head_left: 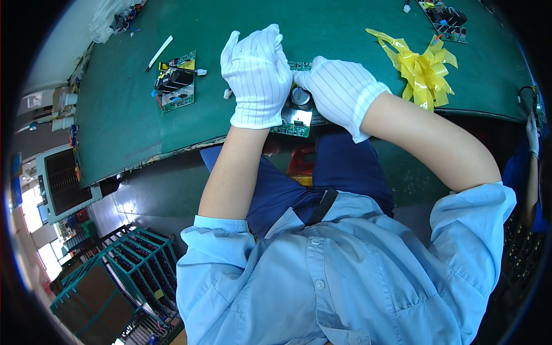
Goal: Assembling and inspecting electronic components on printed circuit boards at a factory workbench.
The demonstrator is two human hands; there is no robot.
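Both hands wear white striped gloves and work over a green circuit board (299, 131) at the table's near edge. The board carries a round grey-topped component (299, 96) and a shiny metal part. My left hand (256, 75) covers the board's left side, its fingers curled, with one finger apart at the left. From the right, my right hand (340, 91) reaches over the board, its fingers closed and their tips beside the round component. What either hand grips is hidden. A small white connector (227, 94) lies beside my left wrist.
Another board with black parts (175, 81) lies left on the green table (138, 132), near a white strip (159, 53). Yellow tape strips (424, 72) hang at the right edge. A further board (445, 22) lies far right. A co-worker's gloved hand (532, 135) shows at the right rim.
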